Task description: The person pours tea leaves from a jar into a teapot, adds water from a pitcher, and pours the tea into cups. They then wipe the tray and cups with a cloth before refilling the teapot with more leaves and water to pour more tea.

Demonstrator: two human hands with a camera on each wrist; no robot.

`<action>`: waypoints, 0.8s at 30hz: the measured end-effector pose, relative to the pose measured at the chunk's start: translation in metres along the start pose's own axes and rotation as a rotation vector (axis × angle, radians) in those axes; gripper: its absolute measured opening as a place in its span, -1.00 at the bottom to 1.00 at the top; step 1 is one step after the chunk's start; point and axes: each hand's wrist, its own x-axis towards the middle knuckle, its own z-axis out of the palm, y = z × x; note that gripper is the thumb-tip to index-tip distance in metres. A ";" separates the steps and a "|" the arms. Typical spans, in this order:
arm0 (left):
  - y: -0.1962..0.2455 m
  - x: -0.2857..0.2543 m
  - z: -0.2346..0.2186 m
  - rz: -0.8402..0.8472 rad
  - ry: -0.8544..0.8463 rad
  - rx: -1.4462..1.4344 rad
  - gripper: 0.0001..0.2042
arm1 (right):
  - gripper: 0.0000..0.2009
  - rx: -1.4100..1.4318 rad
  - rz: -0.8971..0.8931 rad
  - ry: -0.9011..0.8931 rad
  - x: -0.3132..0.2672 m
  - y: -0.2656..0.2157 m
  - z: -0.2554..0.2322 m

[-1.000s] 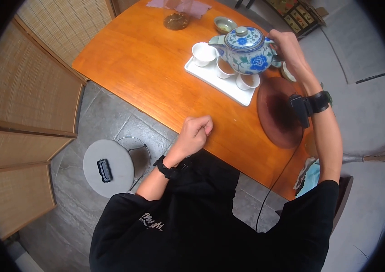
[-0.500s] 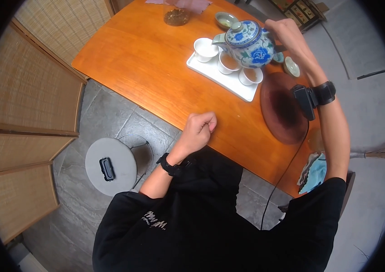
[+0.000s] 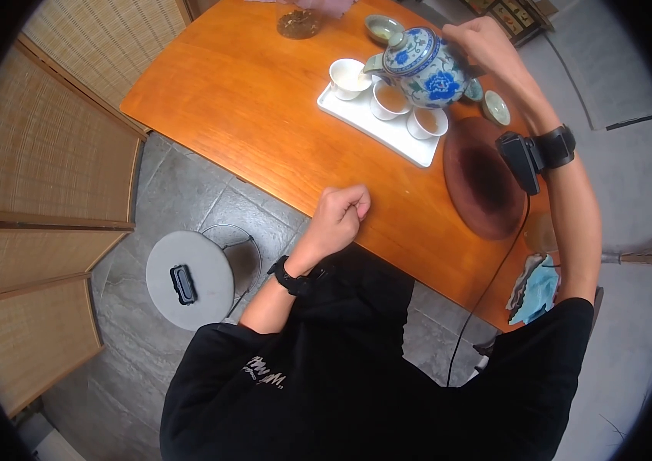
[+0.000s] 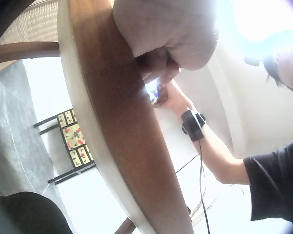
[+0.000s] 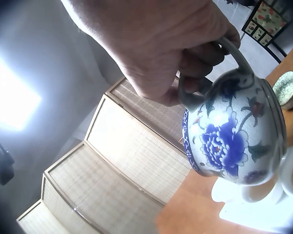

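Note:
My right hand (image 3: 489,52) grips the handle of a blue-and-white flowered teapot (image 3: 435,77), its spout tipped over the leftmost white cup (image 3: 347,83). In the right wrist view the fingers of my right hand (image 5: 161,48) curl through the handle of the teapot (image 5: 229,136). Two more white cups, a middle one (image 3: 389,101) and a right one (image 3: 424,123), hold brown liquid; all three stand on a white tray (image 3: 380,138). My left hand (image 3: 338,219) rests at the table's near edge, fingers curled, holding nothing; the left wrist view shows this hand (image 4: 171,34) too.
Right of the tray lies a dark red round mat (image 3: 468,180). Small bowls (image 3: 382,28) (image 3: 496,107) stand behind and right of the teapot. A glass jar (image 3: 299,23) is at the back. A grey stool (image 3: 211,284) with a black object stands left, beside folding screens (image 3: 49,154).
The teapot has tipped further, its spout now at the leftmost cup. In the head view, my right hand has shifted up slightly. My left hand has stayed curled at the edge.

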 end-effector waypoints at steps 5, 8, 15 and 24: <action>-0.001 0.000 -0.001 0.003 -0.004 -0.009 -0.85 | -0.58 -0.023 -0.063 0.032 0.005 -0.003 0.000; 0.000 0.000 0.000 0.010 0.003 -0.011 -0.85 | -0.57 -0.032 -0.070 0.035 0.008 -0.005 0.000; -0.002 0.000 -0.001 -0.002 -0.005 -0.020 -0.85 | -0.64 -0.007 0.150 0.006 -0.030 -0.092 -0.019; 0.001 0.001 -0.002 -0.019 -0.012 -0.041 -0.85 | -0.62 -0.023 0.107 0.014 -0.030 -0.098 -0.020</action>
